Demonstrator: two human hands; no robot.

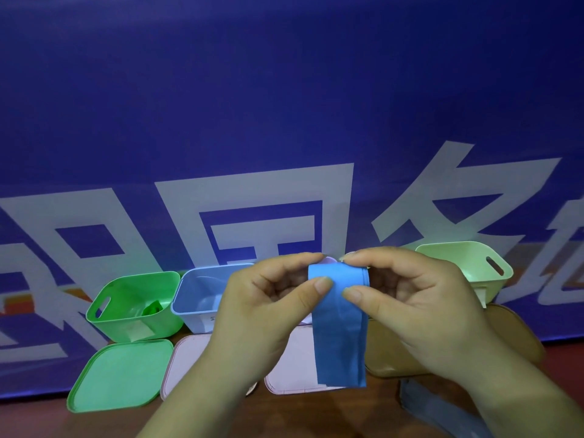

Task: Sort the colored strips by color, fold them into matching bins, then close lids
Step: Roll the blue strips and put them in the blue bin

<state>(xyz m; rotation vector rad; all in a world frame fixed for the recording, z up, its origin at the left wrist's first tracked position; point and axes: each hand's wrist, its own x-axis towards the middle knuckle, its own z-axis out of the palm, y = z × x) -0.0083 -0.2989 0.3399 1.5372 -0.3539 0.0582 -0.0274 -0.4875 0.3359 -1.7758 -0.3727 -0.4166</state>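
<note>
Strip: we've got one blue fabric strip held up in front of us at the middle of the view, matte and a bit creased, folded over at the top so it hangs down doubled.
Left hand: thumb and fingertips pressed together on the strip's top left edge, so it's pinching the fabric.
Right hand: same deal on the top right corner, thumb under, fingers on top, pinching the fold.
Bins: we count three open plastic bins for sure, all smooth with rounded corners: a bright green plastic bin with slot handles on the left, a pale blue plastic bin just beside it, and a light mint plastic bin on the right, behind the right hand.
Inside: something green and crumpled sits in the bright green bin; can't make out what's in the other two.
Lids: a flat green square lid lies in front of the green bin; two pale pink lids are next to it, both partly covered by our hands and the strip; a tan rounded lid sits under the right hand, mostly hidden.
Bottom right: a blurry grey-blue piece, cut off by the frame, too soft to identify.
Backdrop: a blue printed banner with big pale characters.
Surface: a reddish-brown wooden table.
</note>
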